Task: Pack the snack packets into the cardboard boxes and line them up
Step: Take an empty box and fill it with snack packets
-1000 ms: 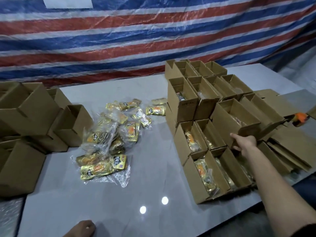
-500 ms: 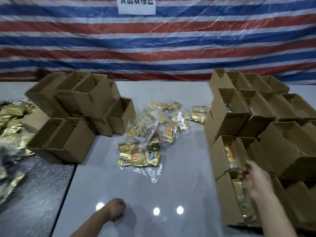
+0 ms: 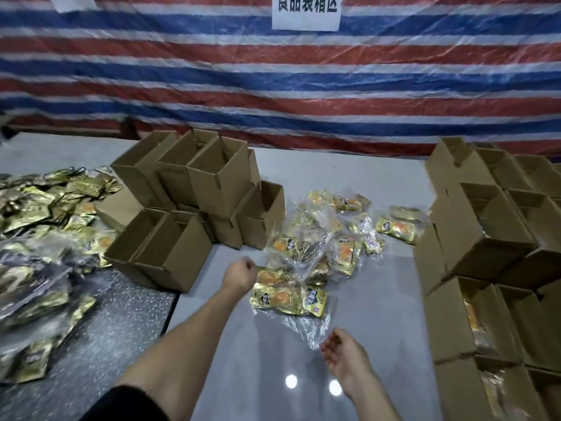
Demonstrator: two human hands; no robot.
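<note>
A smooth, glossy finish is shown by the pale grey table slab point(image 3: 258, 360), in which two lamps are mirrored. Left of that slab, a dark speckled surface point(image 3: 115, 329) with a grainy glitter is seen. The brown cardboard boxes point(image 3: 176, 259) on the slab are matt. The gold snack packets point(image 3: 282, 299) at its middle are of shiny, crinkled film, some inside a clear plastic bag point(image 3: 306, 329). Behind the slab a red, white and blue striped tarpaulin point(image 3: 273, 95) of faintly shiny woven plastic is hung, with a matt white paper sign point(image 3: 305, 13) on it.

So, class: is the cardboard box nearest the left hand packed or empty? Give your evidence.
Empty, as far as shows: the cardboard box is open-topped, with only bare brown inner walls visible.
</note>
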